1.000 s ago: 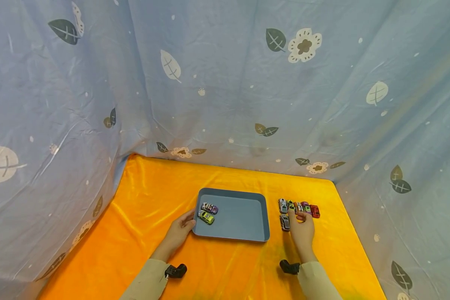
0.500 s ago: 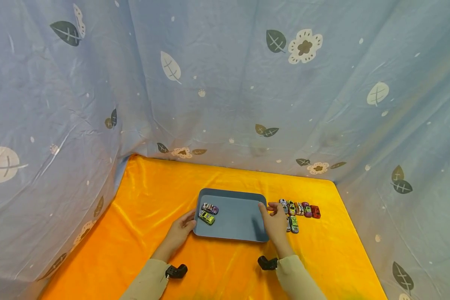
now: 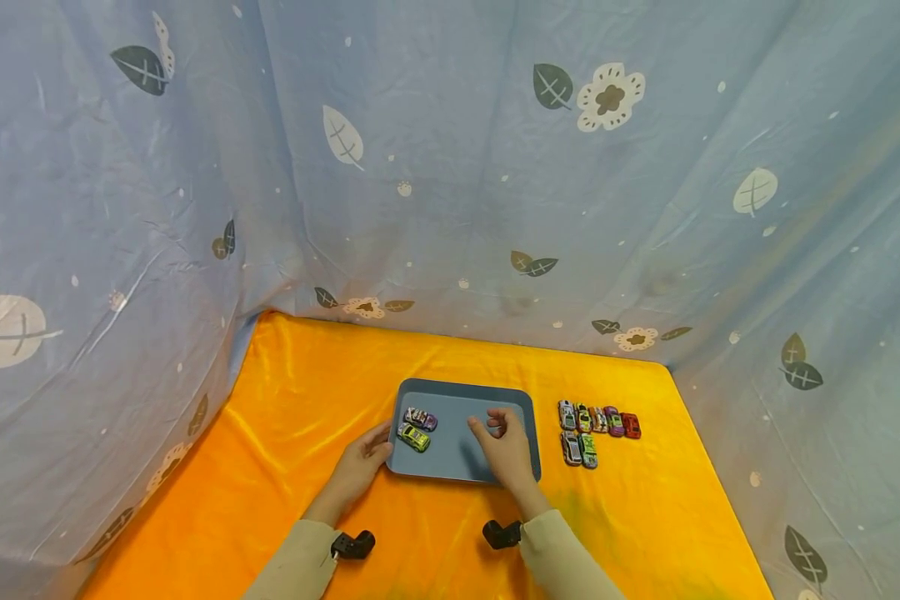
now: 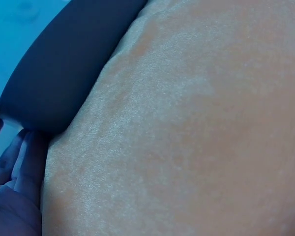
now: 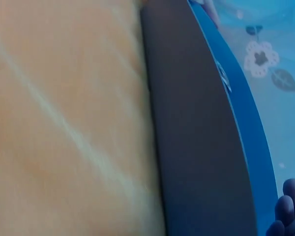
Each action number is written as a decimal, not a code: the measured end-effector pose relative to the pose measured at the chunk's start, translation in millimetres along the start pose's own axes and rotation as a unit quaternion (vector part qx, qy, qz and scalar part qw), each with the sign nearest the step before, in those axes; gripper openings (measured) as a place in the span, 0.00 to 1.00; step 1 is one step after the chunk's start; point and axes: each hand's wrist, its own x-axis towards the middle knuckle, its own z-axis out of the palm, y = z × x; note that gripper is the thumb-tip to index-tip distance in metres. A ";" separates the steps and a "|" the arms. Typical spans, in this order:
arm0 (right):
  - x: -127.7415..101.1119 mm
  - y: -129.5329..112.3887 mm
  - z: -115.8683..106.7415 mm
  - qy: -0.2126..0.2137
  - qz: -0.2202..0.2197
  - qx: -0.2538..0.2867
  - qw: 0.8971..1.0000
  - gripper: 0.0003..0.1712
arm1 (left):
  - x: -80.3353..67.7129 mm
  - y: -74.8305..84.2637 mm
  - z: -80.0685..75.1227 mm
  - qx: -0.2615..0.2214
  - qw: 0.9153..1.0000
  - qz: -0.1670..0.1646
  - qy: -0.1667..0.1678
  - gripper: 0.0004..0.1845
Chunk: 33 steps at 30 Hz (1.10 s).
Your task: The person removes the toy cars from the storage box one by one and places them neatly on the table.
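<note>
A grey-blue rectangular tray [image 3: 461,386] lies on the orange cloth. My left hand [image 3: 356,465] holds its left edge; in the left wrist view, the fingers [image 4: 32,167] meet the outside of the tray wall. Inside, near the left end, sit a purple-and-white toy car [image 3: 420,418] and a yellow-green toy car [image 3: 413,437], side by side. Over the tray's right half hovers my right hand [image 3: 508,450], fingers loosely bent with nothing between them. Its fingertips [image 5: 285,209] show at the lower right of the right wrist view, beyond the tray wall.
Right of the tray, several toy cars stand in a back row ending in a red car [image 3: 631,426]. In front of them are a dark-and-silver car [image 3: 572,448] and a green car [image 3: 588,451]. A patterned blue curtain [image 3: 450,208] encloses the back and sides.
My right hand has let go of the green car beside the dark-and-silver one, then moved left over the tray. The left hand has stayed at the tray's edge.
</note>
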 end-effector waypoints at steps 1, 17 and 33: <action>-0.7 -0.7 3.6 -0.008 -0.004 -0.001 1.000 0.36 | 0.0 -0.1 -0.1 -0.001 1.000 0.000 0.000 0.25; -6.7 -14.6 42.2 -0.138 -0.017 -0.006 0.990 0.28 | 0.1 -2.8 -1.8 -0.004 1.000 -0.011 0.003 0.26; 2.7 -13.8 57.4 -0.223 -0.008 -0.030 0.974 0.24 | -0.4 -2.7 -2.1 -0.006 1.000 -0.004 -0.008 0.25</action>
